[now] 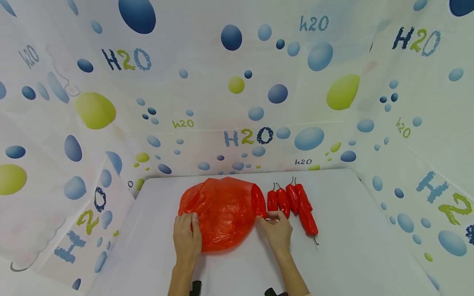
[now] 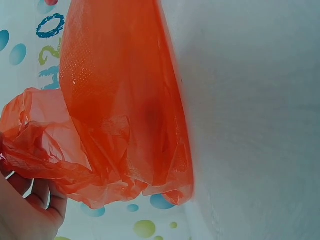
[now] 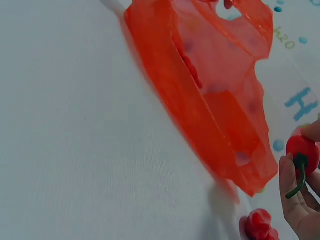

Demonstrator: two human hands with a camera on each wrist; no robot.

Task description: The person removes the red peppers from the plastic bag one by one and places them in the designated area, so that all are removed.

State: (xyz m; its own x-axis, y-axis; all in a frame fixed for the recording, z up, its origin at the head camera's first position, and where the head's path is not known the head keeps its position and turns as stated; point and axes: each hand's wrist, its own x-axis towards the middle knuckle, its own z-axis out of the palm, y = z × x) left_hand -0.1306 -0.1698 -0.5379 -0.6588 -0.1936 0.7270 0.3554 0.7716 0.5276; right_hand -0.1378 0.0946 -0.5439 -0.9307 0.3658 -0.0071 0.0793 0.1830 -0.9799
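A thin red plastic bag lies puffed out on the white table. My left hand pinches the bag's left edge; in the left wrist view its fingers curl under the crumpled film. My right hand is at the bag's right side, and the right wrist view shows it holding a glossy red chili pepper by its stem end, with the green stem hanging down. Through the bag's opening in that view, a darker red shape shows, partly hidden by the film.
Several red chili peppers lie side by side right of the bag, one nearer me at a slant. The white table extends to both sides. A white sheet with blue and green dots hangs behind.
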